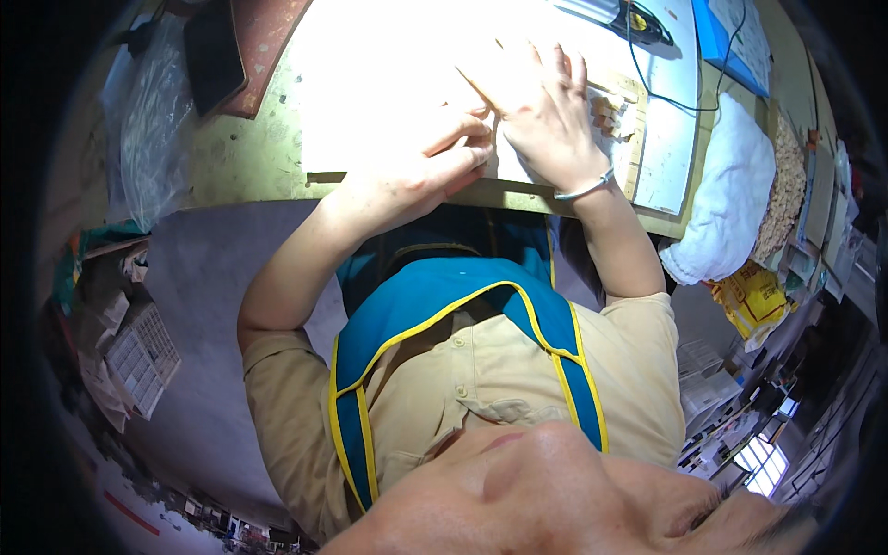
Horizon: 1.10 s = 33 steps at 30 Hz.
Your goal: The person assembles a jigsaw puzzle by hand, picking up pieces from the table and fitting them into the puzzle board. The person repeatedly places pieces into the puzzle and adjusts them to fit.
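My left hand (442, 165) rests over a brightly lit white work surface (356, 102), its fingers curled in with the tips drawn together. Whatever they pinch, if anything, is lost in the glare. Beside it, my right hand (555, 116) lies flat on the same surface with fingers stretched out and pointing away from me. A thin brown, pointed strip (474, 88) shows between the two hands, touching or close to the right thumb side; strong light washes out its detail. A light band circles my right wrist.
Small tan pieces (612, 116) lie in a wooden tray (636, 171) right of my right hand. Farther off are a black corded tool (647, 26) and a blue box (726, 46). A white towel (726, 190) hangs at right; a clear plastic bag (153, 162) and dark panel (213, 55) lie left.
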Available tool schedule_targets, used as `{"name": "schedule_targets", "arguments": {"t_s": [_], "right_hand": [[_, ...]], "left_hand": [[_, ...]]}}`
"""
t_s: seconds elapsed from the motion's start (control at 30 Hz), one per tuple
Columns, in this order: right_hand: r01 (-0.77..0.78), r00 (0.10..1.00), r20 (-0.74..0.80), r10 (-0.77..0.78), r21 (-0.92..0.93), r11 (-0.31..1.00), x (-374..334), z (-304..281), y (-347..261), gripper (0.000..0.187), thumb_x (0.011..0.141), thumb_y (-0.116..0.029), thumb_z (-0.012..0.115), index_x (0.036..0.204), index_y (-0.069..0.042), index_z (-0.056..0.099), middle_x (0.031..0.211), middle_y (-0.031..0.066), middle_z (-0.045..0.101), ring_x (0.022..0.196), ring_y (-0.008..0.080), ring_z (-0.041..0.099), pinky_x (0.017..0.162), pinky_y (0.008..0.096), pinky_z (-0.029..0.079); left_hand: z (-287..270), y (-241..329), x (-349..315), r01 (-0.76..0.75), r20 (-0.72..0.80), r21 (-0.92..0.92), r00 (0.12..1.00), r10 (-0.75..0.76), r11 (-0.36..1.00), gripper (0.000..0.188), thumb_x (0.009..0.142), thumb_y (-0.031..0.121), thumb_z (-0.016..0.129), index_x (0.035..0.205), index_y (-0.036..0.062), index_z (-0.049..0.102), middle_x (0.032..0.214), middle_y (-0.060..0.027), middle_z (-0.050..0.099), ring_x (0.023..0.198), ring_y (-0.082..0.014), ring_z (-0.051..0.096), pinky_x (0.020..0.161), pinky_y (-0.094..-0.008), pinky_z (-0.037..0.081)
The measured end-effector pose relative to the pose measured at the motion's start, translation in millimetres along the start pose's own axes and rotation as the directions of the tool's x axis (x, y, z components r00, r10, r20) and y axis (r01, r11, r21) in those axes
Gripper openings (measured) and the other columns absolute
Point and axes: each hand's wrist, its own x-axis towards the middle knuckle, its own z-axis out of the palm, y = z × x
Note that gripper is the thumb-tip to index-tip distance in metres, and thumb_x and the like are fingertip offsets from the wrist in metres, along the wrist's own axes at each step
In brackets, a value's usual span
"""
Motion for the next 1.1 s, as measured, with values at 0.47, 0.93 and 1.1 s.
{"name": "schedule_targets", "arguments": {"t_s": [0.47,0.93,1.1], "right_hand": [[-0.100,0.910,-0.311,0.276,0.480,0.871,-47,-23,43,0.031,0.088,0.002,0.072,0.119,0.002,0.078,0.134,0.0179,0.073,0.128,0.0358,0.064,0.115,0.0476,0.046],[-0.122,0.942,-0.259,0.215,0.332,0.935,-13,0,14,0.016,0.093,-0.015,0.085,0.108,-0.011,0.084,0.108,0.0093,0.073,0.108,0.0311,0.068,0.100,0.0476,0.045],[-0.112,0.950,-0.248,0.190,0.298,0.948,-9,4,14,0.017,0.093,-0.020,0.086,0.108,-0.012,0.084,0.106,0.0101,0.073,0.109,0.0322,0.067,0.098,0.0484,0.045]], "left_hand": [[7,1,-1,0.031,0.016,-0.001,0.999,-0.031,1.000,0.030,0.090,-0.002,0.085,0.118,0.0045,0.075,0.130,-0.0141,0.071,0.136,-0.0361,0.070,0.105,-0.0427,0.063],[3,4,2,0.050,-0.032,-0.047,0.998,-0.052,0.998,0.028,0.089,-0.005,0.085,0.115,0.0018,0.078,0.129,-0.0150,0.073,0.135,-0.0369,0.071,0.108,-0.0447,0.062],[1,5,2,0.049,-0.039,-0.030,0.998,-0.050,0.998,0.027,0.088,-0.003,0.087,0.114,0.0016,0.079,0.128,-0.0153,0.074,0.133,-0.0370,0.072,0.106,-0.0439,0.063]]}}
